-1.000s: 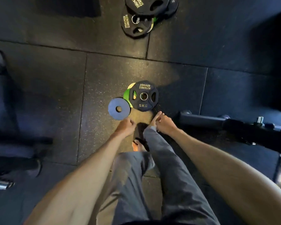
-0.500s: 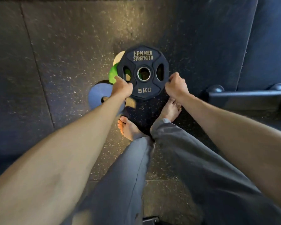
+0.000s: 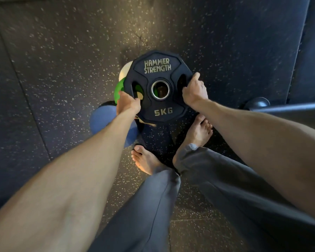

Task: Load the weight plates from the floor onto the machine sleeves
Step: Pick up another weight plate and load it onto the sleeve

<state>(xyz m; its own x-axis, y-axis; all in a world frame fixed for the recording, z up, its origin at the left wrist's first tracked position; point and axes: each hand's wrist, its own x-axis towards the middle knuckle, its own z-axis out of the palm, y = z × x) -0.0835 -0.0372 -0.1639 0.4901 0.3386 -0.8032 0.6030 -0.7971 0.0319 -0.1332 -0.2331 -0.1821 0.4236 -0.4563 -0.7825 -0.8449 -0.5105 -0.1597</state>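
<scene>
Rubber floor [image 3: 62,70], black with pale speckles, fills nearly all of my view. At the right edge of the frame a grey metal bar [image 3: 289,107] pokes in. I think it is part of the machine, but I can see no sleeve.

Just above the middle of the frame is the black 5 kg plate [image 3: 157,67], with HAMMER STRENGTH written on it. It faces up at me, and I judge it is just off the floor. Down and left of it a blue plate [image 3: 102,120] lies flat, partly hidden by the left arm. A green plate [image 3: 119,90] peeks out from under the black plate's left edge, and a pale plate [image 3: 125,70] peeks out just above that.

The left hand [image 3: 127,104] grips the black plate's left side, fingers curled at the grip hole. The right hand [image 3: 195,90] grips the right side the same way.

So one plate is in hand but not yet on a sleeve, and at least three more wait on the floor. I cannot tell if any plate is on the machine already.
</scene>
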